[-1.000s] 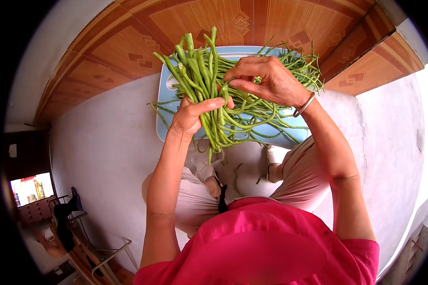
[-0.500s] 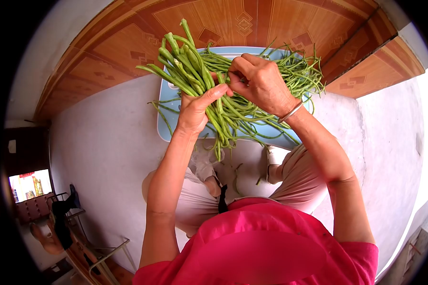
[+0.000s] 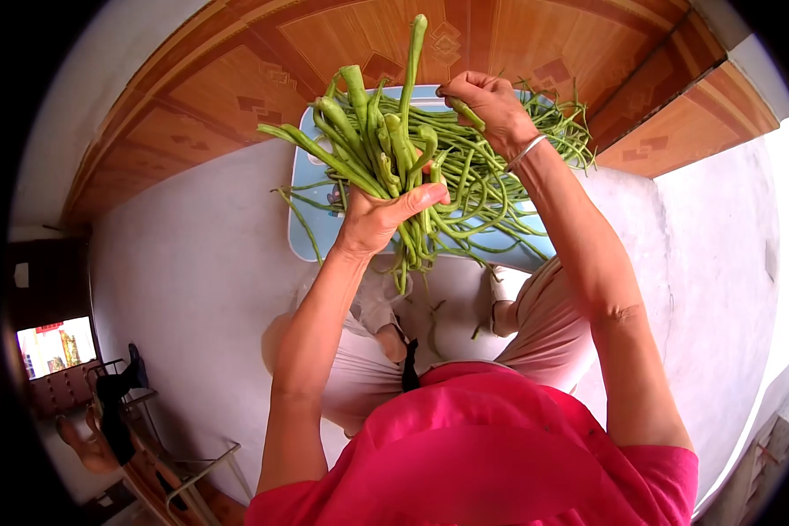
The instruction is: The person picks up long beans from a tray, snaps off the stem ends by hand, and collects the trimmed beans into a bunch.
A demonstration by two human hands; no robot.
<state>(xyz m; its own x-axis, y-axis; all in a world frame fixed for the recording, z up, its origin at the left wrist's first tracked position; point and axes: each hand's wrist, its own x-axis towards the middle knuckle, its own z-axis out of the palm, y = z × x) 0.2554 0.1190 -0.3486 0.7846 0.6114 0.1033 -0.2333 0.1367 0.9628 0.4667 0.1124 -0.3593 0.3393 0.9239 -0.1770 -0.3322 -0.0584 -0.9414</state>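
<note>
My left hand (image 3: 384,215) is wrapped round a thick bunch of green long beans (image 3: 366,145), their cut-looking ends fanned upward and their thin tails hanging below the fist. Up and to the right, my right hand (image 3: 495,112) pinches a short green bean piece (image 3: 467,114), apart from the bunch. Beneath both hands, a tangled pile of long beans (image 3: 548,131) lies across a light blue tabletop (image 3: 303,241). Its far right part spills over the table's edge.
Brown patterned wooden panels (image 3: 351,39) stand just behind the table. Below it are my knees, a clear plastic bag (image 3: 381,289) and a few bean scraps (image 3: 476,332) on the pale floor. Another person's bare foot (image 3: 83,443) and a lit screen (image 3: 57,346) show at far left.
My right hand has moved up and right, away from the bunch, with a short bean piece in its fingers. The bunch has tilted in my left hand, and one bean now sticks up higher.
</note>
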